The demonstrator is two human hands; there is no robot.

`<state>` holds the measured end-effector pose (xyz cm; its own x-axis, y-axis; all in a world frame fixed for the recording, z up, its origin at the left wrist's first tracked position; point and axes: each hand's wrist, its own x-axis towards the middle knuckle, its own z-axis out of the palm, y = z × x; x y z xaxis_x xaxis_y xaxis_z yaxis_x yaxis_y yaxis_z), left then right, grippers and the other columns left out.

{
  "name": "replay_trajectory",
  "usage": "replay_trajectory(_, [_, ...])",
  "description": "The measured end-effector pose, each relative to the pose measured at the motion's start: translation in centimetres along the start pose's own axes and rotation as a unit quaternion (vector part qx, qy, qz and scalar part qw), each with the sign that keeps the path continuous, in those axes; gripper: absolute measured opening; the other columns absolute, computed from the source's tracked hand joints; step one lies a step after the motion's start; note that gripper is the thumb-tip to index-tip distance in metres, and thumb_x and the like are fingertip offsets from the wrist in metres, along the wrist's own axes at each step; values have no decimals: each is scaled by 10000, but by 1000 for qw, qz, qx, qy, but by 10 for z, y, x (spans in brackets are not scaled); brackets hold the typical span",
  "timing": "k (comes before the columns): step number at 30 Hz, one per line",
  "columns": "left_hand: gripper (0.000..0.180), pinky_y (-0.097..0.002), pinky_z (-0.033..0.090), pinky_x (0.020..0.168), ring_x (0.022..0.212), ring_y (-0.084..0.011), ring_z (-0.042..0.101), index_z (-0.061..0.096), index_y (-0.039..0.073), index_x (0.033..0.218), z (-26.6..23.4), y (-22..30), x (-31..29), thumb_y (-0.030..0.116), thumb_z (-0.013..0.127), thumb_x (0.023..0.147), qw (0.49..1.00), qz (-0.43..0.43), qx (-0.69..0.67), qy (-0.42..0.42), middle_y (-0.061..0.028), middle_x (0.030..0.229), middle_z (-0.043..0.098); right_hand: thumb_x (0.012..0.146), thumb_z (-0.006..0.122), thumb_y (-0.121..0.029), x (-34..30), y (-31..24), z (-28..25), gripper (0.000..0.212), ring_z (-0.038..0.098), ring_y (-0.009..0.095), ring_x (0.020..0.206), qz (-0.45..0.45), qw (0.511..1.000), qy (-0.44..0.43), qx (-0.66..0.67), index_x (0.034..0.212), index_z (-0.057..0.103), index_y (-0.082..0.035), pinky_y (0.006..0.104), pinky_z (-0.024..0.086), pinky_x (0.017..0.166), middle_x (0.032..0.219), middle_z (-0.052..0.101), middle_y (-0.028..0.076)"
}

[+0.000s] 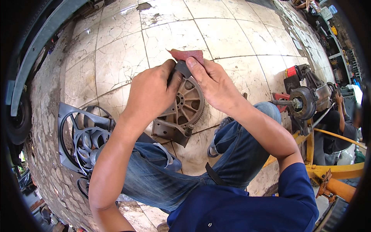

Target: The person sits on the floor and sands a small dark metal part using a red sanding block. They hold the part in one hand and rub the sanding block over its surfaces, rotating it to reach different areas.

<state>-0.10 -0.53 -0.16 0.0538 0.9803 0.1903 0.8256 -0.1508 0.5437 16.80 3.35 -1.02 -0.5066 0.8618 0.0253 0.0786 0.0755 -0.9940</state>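
Between my hands is a small dark grey curved metal piece (182, 69), raised above a toothed metal wheel (196, 101). My left hand (152, 92) is closed on the dark piece, its thumb and fingertips along the near-left side. A folded sheet of reddish-brown sandpaper (193, 55) sits in my right hand (216, 83). My right thumb presses the sheet close against the piece's far end; the other fingers are hidden behind. Below, the spoked toothed wheel rests with a dark metal bracket (170, 130) on the tiles, partly covered by my left hand.
By my left leg lies a grey fan shroud (63, 135) with several round parts. To the right, an axle assembly with a drum (303, 102) rests by a yellow frame (336, 170). A co-worker (344, 127) sits behind it. Cracked tiles (232, 42) stretch ahead.
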Motion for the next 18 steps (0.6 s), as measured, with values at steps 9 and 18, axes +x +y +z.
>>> replay_trajectory(9, [228,-499,533,698,778,-426,677,637,5,1057,4,-7,1,207,586,964,999,15,-24,31,-228,806,687,1099,442,-257,-6,-20,-2,396,472,103,701,-7,995,0,-104,1370,582,-5,290,444,645,781,569,50])
replay_trajectory(18, [230,-469,536,685,756,-378,680,667,29,1036,1,-9,2,212,688,897,994,91,36,56,-187,804,687,1091,460,-374,-1,-5,-2,467,550,107,800,19,999,18,23,1341,602,-5,288,489,737,908,631,54])
